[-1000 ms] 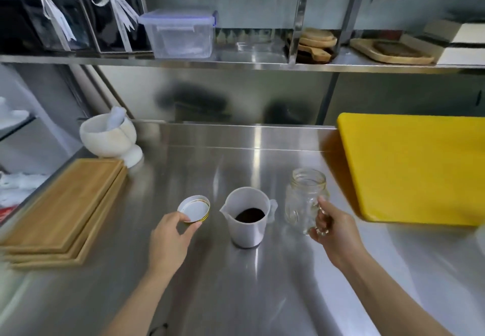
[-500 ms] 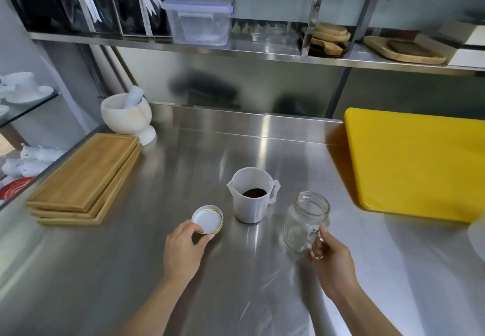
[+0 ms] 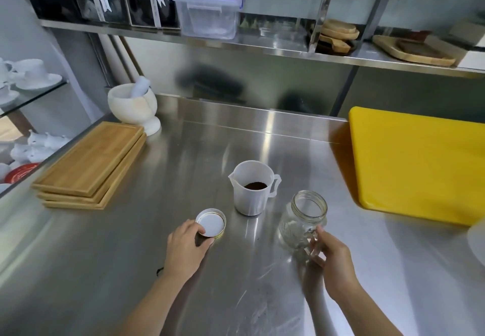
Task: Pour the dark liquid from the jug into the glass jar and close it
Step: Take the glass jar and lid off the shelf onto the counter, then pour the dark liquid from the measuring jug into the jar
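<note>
A translucent plastic jug [image 3: 252, 191] with dark liquid at its bottom stands in the middle of the steel counter, spout to the left, handle to the right. Right of it and nearer to me stands an empty glass jar [image 3: 301, 220] with no lid; my right hand [image 3: 332, 262] grips its handle. The jar's lid [image 3: 211, 222] lies upside down, white inside up, left of the jug. My left hand [image 3: 186, 249] rests on the counter with its fingertips on the lid's near edge.
A yellow cutting board [image 3: 420, 162] lies at the right. Stacked wooden boards [image 3: 91, 165] and a white mortar with pestle [image 3: 133, 104] sit at the left. A steel shelf above the back carries a plastic box [image 3: 208, 13] and wooden ware.
The view has shifted, so everything sits lower and more to the right. The jar now stands nearer to me than the jug. My left hand has set the lid down flat.
</note>
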Demonstrator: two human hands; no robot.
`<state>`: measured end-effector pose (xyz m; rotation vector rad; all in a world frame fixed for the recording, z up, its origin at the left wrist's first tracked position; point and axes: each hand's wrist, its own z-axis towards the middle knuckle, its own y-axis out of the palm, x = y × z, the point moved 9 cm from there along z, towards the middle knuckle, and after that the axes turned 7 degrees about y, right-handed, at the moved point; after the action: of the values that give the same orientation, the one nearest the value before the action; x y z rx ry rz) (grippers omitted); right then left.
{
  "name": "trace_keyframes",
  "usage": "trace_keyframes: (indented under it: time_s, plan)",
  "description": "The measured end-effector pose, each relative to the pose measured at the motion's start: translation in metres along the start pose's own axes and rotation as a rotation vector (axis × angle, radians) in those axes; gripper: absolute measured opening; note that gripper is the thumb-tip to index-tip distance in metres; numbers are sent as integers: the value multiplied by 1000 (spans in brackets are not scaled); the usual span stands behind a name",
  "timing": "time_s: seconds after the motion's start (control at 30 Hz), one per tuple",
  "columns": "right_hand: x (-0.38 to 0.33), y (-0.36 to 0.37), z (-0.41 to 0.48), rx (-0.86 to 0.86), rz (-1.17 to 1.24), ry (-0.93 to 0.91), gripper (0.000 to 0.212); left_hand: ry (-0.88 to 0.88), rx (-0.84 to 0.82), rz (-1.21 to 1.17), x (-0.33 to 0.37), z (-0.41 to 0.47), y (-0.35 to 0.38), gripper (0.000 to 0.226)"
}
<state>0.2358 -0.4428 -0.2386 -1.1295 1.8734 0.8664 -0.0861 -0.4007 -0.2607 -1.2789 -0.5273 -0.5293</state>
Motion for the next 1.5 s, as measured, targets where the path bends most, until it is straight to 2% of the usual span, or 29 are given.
trace_keyframes:
  time_s: [0.23,0.4,0.53,0.7,0.87,1.03,1.1,1.17,1.27,1.37,1.43,1.5]
  plan:
    - [-52,-26,8,158,-208,-238,26,-69,-17,-100,7,-5,-9,43]
    - [-105,-14,22,134,-260,-338,18,-90,3,-227,29,15,-26,51]
    - [-135,15,35,61,-413,-373,18,-162,20,-484,51,40,-24,42]
    - [-137,57,63,-72,-710,-271,14,-295,13,-774,75,60,-2,43]
    - [-126,100,82,-237,-999,-247,15,-339,14,-793,89,69,10,36]
    - [-109,133,92,-389,-1304,-294,37,-343,34,-775,90,72,18,17]
    - [-104,142,93,-426,-1378,-334,33,-342,34,-775,88,71,20,28]
    - [-98,145,97,-443,-1396,-340,23,-338,26,-803,87,72,23,30]
    - [-95,144,106,-407,-1411,-339,16,-343,0,-831,88,73,29,21]
    - [-101,144,107,-347,-1413,-388,15,-360,11,-861,96,75,29,16]
    - [-115,142,103,-291,-1318,-434,10,-365,31,-906,104,77,25,12]
    - [-130,136,96,-259,-1107,-429,10,-362,37,-948,113,81,18,13]
